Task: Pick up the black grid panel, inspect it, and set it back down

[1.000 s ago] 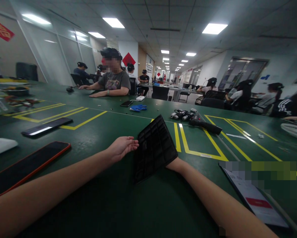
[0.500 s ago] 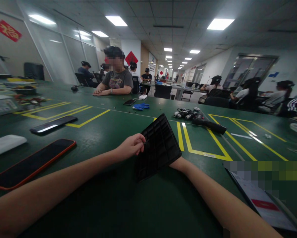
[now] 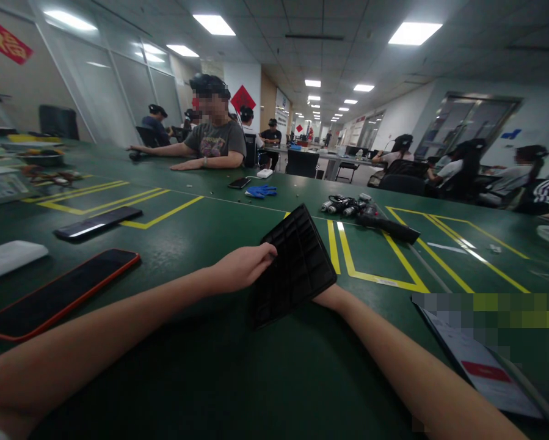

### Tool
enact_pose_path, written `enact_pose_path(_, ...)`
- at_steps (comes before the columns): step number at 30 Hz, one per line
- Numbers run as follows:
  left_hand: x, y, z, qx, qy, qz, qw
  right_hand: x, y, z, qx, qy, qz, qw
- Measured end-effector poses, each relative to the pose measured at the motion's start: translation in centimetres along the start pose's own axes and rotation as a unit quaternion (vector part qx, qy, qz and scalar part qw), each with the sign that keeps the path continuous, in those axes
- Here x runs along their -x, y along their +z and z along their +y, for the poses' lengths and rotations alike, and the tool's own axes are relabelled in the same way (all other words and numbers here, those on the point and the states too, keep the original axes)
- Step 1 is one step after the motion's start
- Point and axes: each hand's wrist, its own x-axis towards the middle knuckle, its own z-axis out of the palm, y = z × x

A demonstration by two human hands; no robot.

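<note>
A black tray divided into several square compartments is held tilted above the green table, its compartments turned toward me. My right hand grips it from behind at the lower right; the tray hides most of those fingers. Over the tray's left side is my left hand, thumb and fingers drawn together in a pinch at the compartments. Whatever may be between those fingertips is too small or hidden to make out.
On the green table lie an orange-edged phone, a dark phone, a white device, a blue glove, a cluster of cabled metal parts and a tablet. Across the table sits a person.
My left hand has turned, and its fingertips have moved slightly right and up over the tray. The tray stays nearly in place. The person opposite has stretched an arm toward a dark object.
</note>
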Motion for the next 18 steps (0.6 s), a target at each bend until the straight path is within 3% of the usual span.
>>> enact_pose_path(3, -0.5, 0.3, -0.5, 0.105, -0.058, 0.008, 0.993, 0.0, -0.1, 0.1, 0.015, 0.006, -0.008, 1.0)
enact_pose_path(6, -0.8, 0.8, -0.6, 0.155, -0.114, 0.058, 0.98, 0.0, -0.1, 0.1, 0.019, -0.005, -0.003, 1.0)
enact_pose_path(9, -0.8, 1.2, -0.4, 0.179, -0.128, 0.085, 0.972, 0.0, 0.1, 0.4, 0.025, -0.016, 0.005, 1.0)
enact_pose_path(13, -0.9, 1.2, -0.3, 0.254, -0.141, 0.067, 0.954, 0.0, 0.5, 0.8, 0.014, -0.032, 0.004, 0.999)
enact_pose_path(15, -1.1, 1.1, -0.4, 0.343, -0.199, 0.059, 0.916, 0.0, 0.7, 1.1, 0.009, -0.04, 0.009, 0.999)
enact_pose_path(18, -1.3, 0.7, -0.7, 0.513, -0.284, 0.063, 0.808, -0.1, 0.9, 1.1, 0.025, -0.054, 0.01, 0.998)
